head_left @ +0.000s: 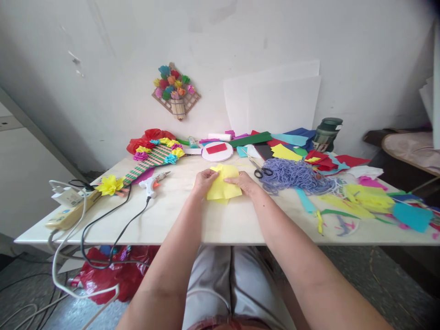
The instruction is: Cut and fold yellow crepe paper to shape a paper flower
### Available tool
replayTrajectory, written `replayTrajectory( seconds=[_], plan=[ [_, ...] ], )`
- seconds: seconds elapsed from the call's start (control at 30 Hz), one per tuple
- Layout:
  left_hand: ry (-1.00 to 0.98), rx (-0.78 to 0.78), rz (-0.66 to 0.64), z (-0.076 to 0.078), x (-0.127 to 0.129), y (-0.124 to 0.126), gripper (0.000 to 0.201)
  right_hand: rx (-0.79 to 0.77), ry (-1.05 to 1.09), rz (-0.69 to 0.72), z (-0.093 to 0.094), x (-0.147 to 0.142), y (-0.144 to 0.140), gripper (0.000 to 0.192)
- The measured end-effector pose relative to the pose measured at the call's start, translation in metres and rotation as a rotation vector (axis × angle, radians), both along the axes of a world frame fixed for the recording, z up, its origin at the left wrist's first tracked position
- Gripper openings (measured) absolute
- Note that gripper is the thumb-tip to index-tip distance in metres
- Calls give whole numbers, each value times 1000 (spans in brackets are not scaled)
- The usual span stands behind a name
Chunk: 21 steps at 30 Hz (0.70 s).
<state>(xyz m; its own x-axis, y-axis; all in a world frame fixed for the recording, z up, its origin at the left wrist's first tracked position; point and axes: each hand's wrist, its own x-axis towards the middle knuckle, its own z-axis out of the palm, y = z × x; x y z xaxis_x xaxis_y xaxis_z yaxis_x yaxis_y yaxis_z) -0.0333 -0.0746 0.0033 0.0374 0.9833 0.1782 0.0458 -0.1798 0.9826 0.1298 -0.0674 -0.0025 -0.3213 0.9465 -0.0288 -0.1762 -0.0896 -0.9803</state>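
A sheet of yellow crepe paper point(224, 187) is held between both hands above the middle of the table. My left hand point(205, 179) pinches its left edge with thumb and fingers. On the opposite side, my right hand point(240, 181) grips the right edge, its thumb lying on the paper. More yellow paper shows under the sheet's lower edge. Just beyond the hands lies a white oval disc point(217, 156) with a red paper rectangle point(216, 148) on it. Black-handled scissors point(263, 173) rest to the right of my right hand.
A white glue gun point(148, 187) lies left, its cord running to a power strip point(74, 210). Behind it is a woven fan shape point(151, 162) trimmed with paper flowers. Purple yarn point(295, 175), yellow scraps point(364, 199) and a dark green jar point(327, 134) occupy the right side.
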Motion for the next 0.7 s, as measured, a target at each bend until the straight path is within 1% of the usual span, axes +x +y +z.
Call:
replayTrajectory(
  seconds=[0.1, 0.23, 0.4, 0.57, 0.7],
  plan=[
    [6, 15, -13, 0, 0, -1, 36, 5, 16, 16, 1, 0, -1, 37],
    [65, 35, -23, 2, -4, -3, 35, -4, 12, 27, 5, -1, -5, 36],
    [105, 57, -3, 5, -6, -4, 36, 3, -19, 45, 6, -2, -7, 37],
    [155, 82, 24, 2, -3, -1, 38, 5, -47, 78, 8, -2, -9, 38],
    [122, 79, 27, -1, 0, 2, 38, -11, -39, 84, 11, -3, -11, 37]
  ],
)
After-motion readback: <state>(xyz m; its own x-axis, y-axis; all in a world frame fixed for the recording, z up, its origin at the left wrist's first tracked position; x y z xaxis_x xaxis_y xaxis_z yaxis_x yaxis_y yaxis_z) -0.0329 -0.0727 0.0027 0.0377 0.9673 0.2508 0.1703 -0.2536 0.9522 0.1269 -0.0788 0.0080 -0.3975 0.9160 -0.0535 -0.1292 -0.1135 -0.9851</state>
